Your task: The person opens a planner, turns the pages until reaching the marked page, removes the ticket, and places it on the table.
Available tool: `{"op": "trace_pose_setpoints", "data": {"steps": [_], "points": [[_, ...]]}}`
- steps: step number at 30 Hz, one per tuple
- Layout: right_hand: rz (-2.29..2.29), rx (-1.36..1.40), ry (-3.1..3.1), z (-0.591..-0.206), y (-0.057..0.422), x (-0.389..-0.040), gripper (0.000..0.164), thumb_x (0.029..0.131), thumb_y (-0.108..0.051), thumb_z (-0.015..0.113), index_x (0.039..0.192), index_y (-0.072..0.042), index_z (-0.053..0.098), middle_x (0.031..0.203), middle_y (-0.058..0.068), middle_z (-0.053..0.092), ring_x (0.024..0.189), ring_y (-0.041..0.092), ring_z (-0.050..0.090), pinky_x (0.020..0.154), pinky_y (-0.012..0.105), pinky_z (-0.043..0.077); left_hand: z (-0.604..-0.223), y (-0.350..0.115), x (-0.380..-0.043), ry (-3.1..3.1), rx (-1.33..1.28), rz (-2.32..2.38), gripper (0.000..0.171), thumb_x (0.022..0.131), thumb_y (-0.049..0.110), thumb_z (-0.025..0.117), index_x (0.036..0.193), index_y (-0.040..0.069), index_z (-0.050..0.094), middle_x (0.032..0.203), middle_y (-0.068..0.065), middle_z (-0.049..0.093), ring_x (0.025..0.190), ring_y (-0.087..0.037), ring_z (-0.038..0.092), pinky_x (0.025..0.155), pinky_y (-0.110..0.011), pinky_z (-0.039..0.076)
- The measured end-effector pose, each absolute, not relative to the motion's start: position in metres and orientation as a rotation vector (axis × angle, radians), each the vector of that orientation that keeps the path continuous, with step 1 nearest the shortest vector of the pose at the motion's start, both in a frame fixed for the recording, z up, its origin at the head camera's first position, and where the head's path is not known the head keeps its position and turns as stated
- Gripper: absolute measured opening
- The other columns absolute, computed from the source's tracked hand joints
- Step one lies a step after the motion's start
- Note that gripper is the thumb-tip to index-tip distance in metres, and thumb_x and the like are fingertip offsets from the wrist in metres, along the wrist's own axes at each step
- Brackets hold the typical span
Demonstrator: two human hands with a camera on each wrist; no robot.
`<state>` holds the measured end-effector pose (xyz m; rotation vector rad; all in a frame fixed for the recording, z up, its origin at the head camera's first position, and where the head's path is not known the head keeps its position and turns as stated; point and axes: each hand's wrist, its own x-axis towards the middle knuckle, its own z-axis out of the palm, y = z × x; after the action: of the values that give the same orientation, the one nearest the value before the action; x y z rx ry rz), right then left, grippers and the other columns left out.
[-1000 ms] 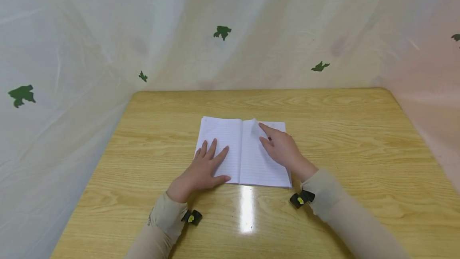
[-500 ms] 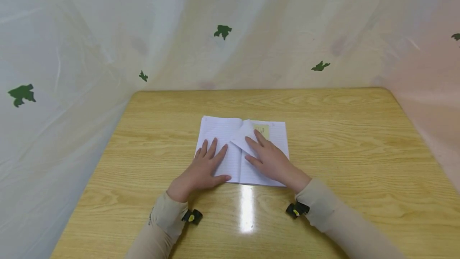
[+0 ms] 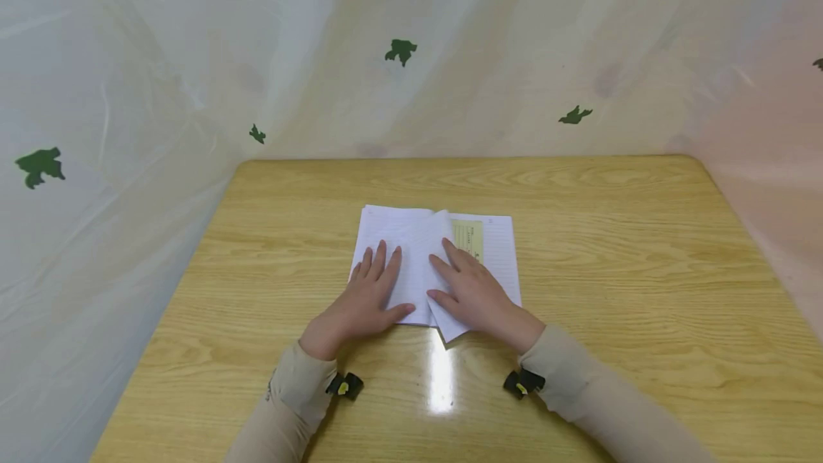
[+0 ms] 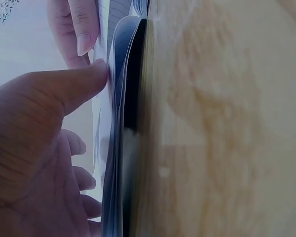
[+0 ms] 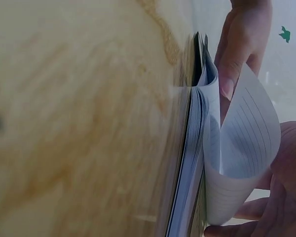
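Observation:
An open lined notebook (image 3: 392, 221) lies flat on the wooden table. My left hand (image 3: 360, 299) rests on its left page, fingers spread, thumb near the bottom edge. One leaf (image 5: 249, 133) bends up and over from the right side, its lower corner sticking out past the notebook's near edge. My right hand (image 3: 472, 291) lies against this leaf with fingers extended and apart. Beyond those fingers, a pale yellow slip of paper (image 3: 471, 234) with small print shows on the right page. In the left wrist view, the left thumb (image 4: 89, 81) touches the notebook's edge.
The wooden tabletop (image 3: 617, 249) surrounds the notebook, with a bright reflection in front of it. A pale curtain (image 3: 489, 56) with green leaf shapes hangs behind and at both sides. Black wrist-worn devices (image 3: 524, 382) sit at the cuffs.
My right hand has moved left and nearer from the right page's upper corner, bringing the leaf over with it. The yellow slip has come into sight. My left hand stays nearly still.

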<state>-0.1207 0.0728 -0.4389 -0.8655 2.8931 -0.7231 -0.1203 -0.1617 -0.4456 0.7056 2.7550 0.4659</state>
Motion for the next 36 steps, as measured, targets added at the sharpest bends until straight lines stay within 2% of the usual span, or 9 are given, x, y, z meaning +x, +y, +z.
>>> {"op": "trace_pose_setpoints", "data": {"steps": [6,13,22,25,32,36], "points": [[-0.711,-0.875,2.89,-0.438,0.07,-0.118,0.058,0.098,-0.032,0.059,0.144,0.0,0.046,0.155,0.027,0.025,0.137,0.048,0.031,0.111,0.056,0.027,-0.447,-0.161,-0.12,2.753,0.692,0.503,0.087,0.098,0.058,0.042,0.157,0.011,-0.002,0.159,-0.022,-0.013,0.144,-0.045,-0.009,0.114,-0.059,0.007],[-0.705,-0.889,2.892,-0.44,0.064,-0.117,0.059,0.098,-0.034,0.059,0.144,-0.001,0.045,0.155,0.026,0.025,0.137,0.049,0.031,0.11,0.057,0.027,-0.446,-0.16,-0.12,2.747,0.668,0.55,0.09,0.096,0.06,0.045,0.157,0.011,0.001,0.159,-0.022,-0.014,0.144,-0.045,-0.009,0.114,-0.059,0.006],[-0.745,-0.95,2.893,-0.441,0.059,-0.115,0.062,0.096,-0.032,0.062,0.144,0.002,0.044,0.154,0.027,0.027,0.137,0.043,0.035,0.11,0.052,0.031,-0.448,-0.161,-0.12,2.76,0.679,0.531,0.093,0.093,0.064,0.047,0.157,0.011,0.006,0.158,-0.023,-0.016,0.143,-0.046,-0.012,0.114,-0.058,0.007],[-0.757,-0.944,2.89,-0.442,0.058,-0.114,0.066,0.096,-0.033,0.062,0.147,0.002,0.039,0.155,0.027,0.025,0.137,0.041,0.035,0.108,0.052,0.033,-0.447,-0.16,-0.12,2.763,0.676,0.524,0.093,0.093,0.065,0.047,0.157,0.011,0.007,0.158,-0.023,-0.016,0.143,-0.046,-0.013,0.114,-0.058,0.006],[-0.789,-0.886,2.836,-0.442,0.055,-0.112,0.08,0.098,-0.038,0.056,0.152,0.006,0.017,0.156,0.032,0.01,0.137,0.044,0.032,0.106,0.05,0.036,-0.447,-0.16,-0.12,2.78,0.706,0.517,0.096,0.091,0.064,0.052,0.157,0.008,0.01,0.157,-0.026,-0.014,0.142,-0.048,-0.011,0.114,-0.06,0.008],[-0.79,-0.874,2.787,-0.443,0.054,-0.111,0.077,0.1,-0.042,0.051,0.151,0.008,0.02,0.156,0.029,0.014,0.141,0.04,0.027,0.111,0.049,0.029,-0.447,-0.16,-0.119,2.784,0.702,0.517,0.098,0.09,0.065,0.053,0.157,0.01,0.008,0.157,-0.025,-0.017,0.142,-0.047,-0.014,0.114,-0.058,0.007]]}}
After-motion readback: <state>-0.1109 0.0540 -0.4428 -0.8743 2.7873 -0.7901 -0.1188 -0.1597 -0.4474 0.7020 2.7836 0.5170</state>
